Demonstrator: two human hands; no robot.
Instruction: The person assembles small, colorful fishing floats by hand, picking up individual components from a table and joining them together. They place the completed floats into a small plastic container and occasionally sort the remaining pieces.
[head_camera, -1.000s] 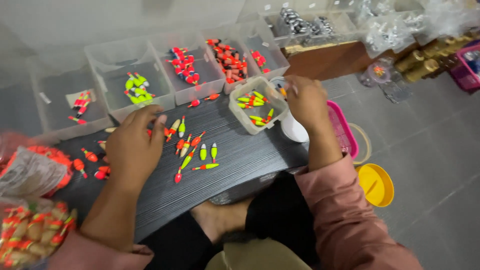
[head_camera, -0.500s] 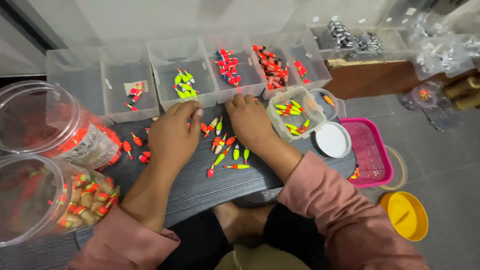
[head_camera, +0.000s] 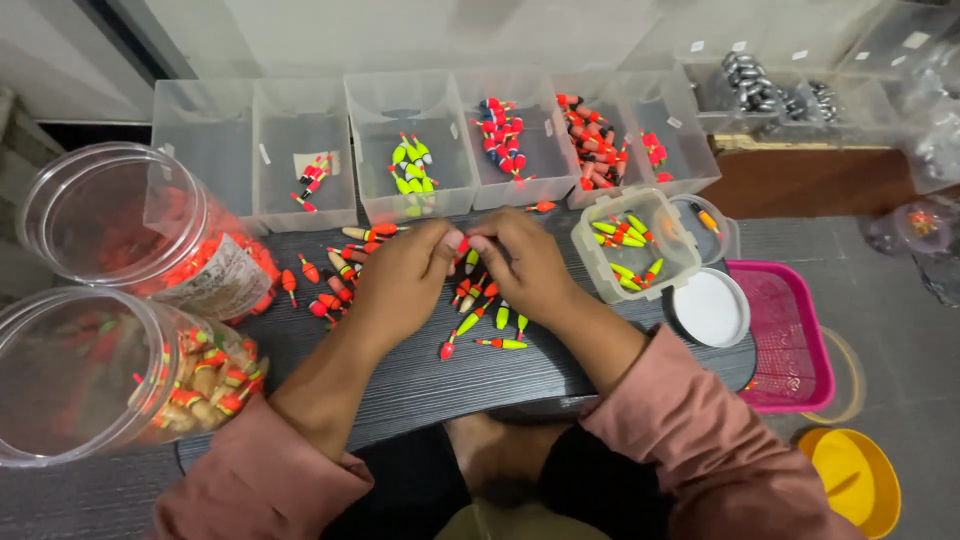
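Two hands meet at the frame's centre: your left hand (head_camera: 405, 275) and right hand (head_camera: 520, 262) press fingertips together, pinching among the small floats (head_camera: 478, 318) scattered on the dark tabletop (head_camera: 420, 385). Beyond them, clear bins (head_camera: 410, 160) line the top.

Both hands, left (head_camera: 405, 280) and right (head_camera: 525, 265), now fingertip-to-fingertip over the floats (head_camera: 480, 315).

Both hands cover several floats on the desk (head_camera: 420, 385); two plastic jars (head_camera: 110, 300) run off the left edge.
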